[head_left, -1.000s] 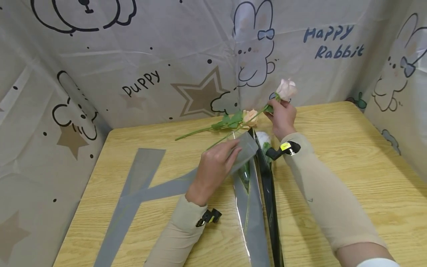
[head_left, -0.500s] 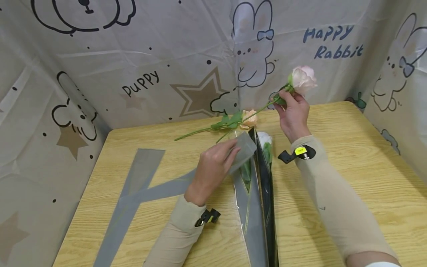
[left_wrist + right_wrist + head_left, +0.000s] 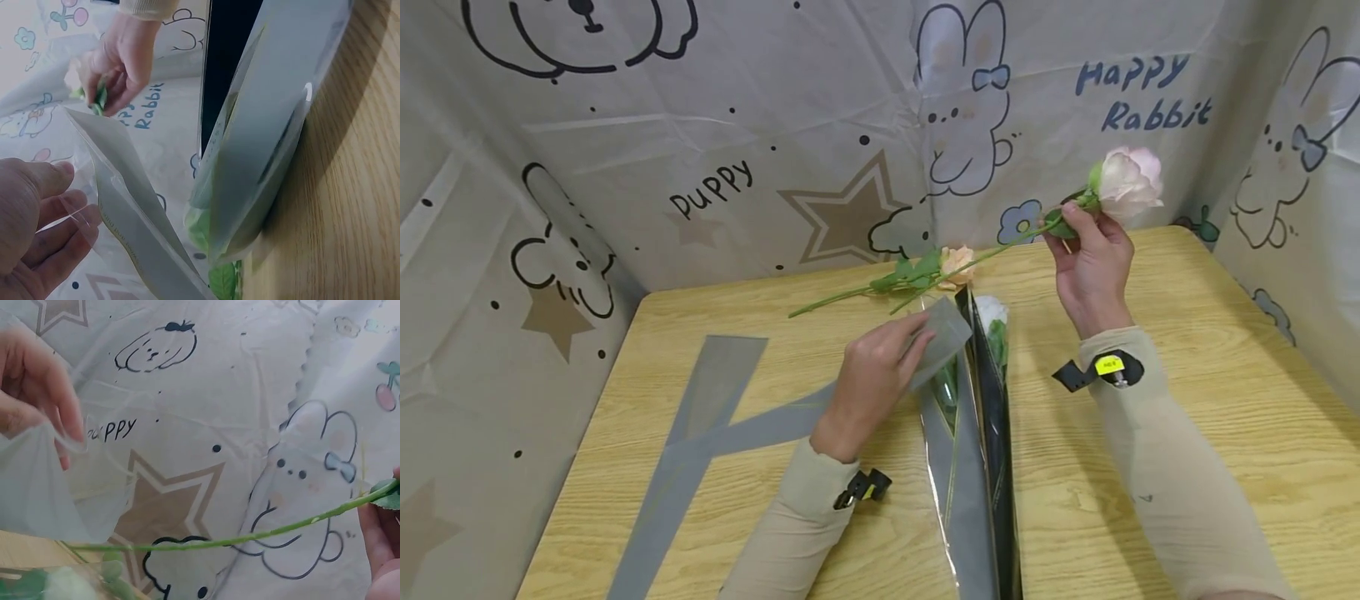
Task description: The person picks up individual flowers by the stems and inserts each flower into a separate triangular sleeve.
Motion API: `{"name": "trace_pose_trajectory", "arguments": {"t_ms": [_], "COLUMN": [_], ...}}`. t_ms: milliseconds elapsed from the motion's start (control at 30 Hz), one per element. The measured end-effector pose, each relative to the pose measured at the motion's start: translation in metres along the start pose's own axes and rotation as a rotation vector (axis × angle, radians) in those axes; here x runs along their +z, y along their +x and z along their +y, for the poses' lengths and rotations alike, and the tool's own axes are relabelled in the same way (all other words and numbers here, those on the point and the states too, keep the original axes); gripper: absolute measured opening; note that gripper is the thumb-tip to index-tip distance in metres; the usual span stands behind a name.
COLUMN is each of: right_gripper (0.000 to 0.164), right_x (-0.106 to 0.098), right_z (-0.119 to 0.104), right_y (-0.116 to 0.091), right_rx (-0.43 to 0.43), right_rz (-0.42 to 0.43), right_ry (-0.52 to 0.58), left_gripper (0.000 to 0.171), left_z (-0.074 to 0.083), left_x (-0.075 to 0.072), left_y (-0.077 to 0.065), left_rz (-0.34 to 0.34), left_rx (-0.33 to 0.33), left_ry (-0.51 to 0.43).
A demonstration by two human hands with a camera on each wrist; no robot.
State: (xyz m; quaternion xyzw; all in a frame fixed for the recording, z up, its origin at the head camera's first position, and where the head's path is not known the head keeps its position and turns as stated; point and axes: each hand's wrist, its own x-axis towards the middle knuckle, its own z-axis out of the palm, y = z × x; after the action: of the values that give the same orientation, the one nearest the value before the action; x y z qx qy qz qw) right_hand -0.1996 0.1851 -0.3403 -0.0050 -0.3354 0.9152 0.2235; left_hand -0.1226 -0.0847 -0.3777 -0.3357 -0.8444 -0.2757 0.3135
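Right hand (image 3: pixel 1093 275): fingers pinch pale pink rose (image 3: pixel 1129 183) below bloom, held aloft. Left hand (image 3: pixel 874 379): fingers pinch grey sleeve (image 3: pixel 778 423) near its mouth. On worktop (image 3: pixel 1225 375): upright-pointing sleeve (image 3: pixel 973 492), greenery (image 3: pixel 948 392) inside; black sleeve (image 3: pixel 997 442) alongside.

Yellow wood-grain table (image 3: pixel 1247 333), pale cloth backdrop (image 3: pixel 805 92), printed rabbit (image 3: pixel 962 137), brown star (image 3: pixel 853 208), blue "Happy Rabbit" lettering (image 3: pixel 1138 73)

Cartoon-printed sheets (image 3: pixel 790 108) around a wood-grain table (image 3: pixel 1247 392) suggest a curtained-off booth

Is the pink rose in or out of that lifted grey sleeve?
Out: the right hand holds the pink rose, its stem's tip showing outside the grey sleeve.
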Motion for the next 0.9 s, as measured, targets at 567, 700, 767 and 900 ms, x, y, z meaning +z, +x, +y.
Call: {"name": "trace_pose_trajectory", "arguments": {"t_ms": [567, 700, 767, 900], "right_gripper": [0.017, 0.016, 0.015, 0.012], "right_x": [-0.01, -0.013, -0.014, -0.016], "right_z": [-0.037, -0.044, -0.047, -0.05], "right_y": [-0.014, -0.015, -0.014, -0.014], "right_rx": [-0.153, -0.174, -0.185, -0.197], "right_rz": [-0.045, -0.033, -0.022, -0.005], "right_ry": [0.072, 0.09, 0.09, 0.09], "left_gripper": [0.022, 0.023, 0.023, 0.023], "left_z": [-0.003, -0.003, -0.003, -0.004], "left_x": [0.005, 0.005, 0.005, 0.005], "left_y": [-0.002, -0.002, -0.002, -0.002], "left_rz": [-0.016, -0.013, -0.012, -0.016], "left_rx": [-0.025, -0.028, -0.029, -0.031], "left_ry": [-0.005, -0.001, 0.004, 0.011]}}
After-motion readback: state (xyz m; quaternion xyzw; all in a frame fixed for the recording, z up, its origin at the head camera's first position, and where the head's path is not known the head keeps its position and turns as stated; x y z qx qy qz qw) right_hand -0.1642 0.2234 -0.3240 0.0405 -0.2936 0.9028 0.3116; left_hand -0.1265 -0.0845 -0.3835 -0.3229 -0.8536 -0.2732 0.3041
